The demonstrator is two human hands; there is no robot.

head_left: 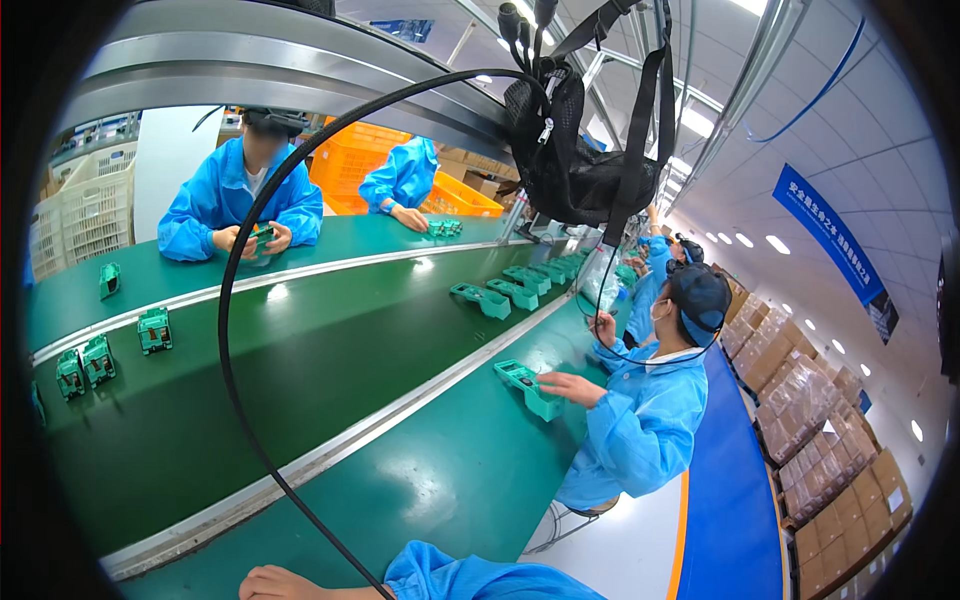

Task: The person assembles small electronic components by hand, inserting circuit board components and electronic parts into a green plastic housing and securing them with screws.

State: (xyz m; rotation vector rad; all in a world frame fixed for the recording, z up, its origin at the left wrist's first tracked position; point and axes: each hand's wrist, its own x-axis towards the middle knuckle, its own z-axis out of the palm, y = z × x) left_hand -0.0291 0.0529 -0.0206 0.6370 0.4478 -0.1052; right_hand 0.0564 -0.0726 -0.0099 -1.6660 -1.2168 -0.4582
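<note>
At the lower edge my right hand [278, 583] rests over the near green bench [430, 480], its forearm in a blue sleeve [465, 576] coming in from the right. Only the back of this hand shows. Its fingers are cut off by the picture's edge, so I cannot make out whether it holds anything. My left hand is out of view. A black cable [228, 340] loops down from a hanging black mesh bag [580, 170] and crosses in front of my right wrist.
Green housings [482, 298] and assembled green units [154, 330] lie on the dark green belt [330, 370]. At right, a co-worker [640, 420] touches a green housing [530, 388]. Another co-worker [245, 200] holds a green part across the belt. Stacked cartons [850, 510] stand far right.
</note>
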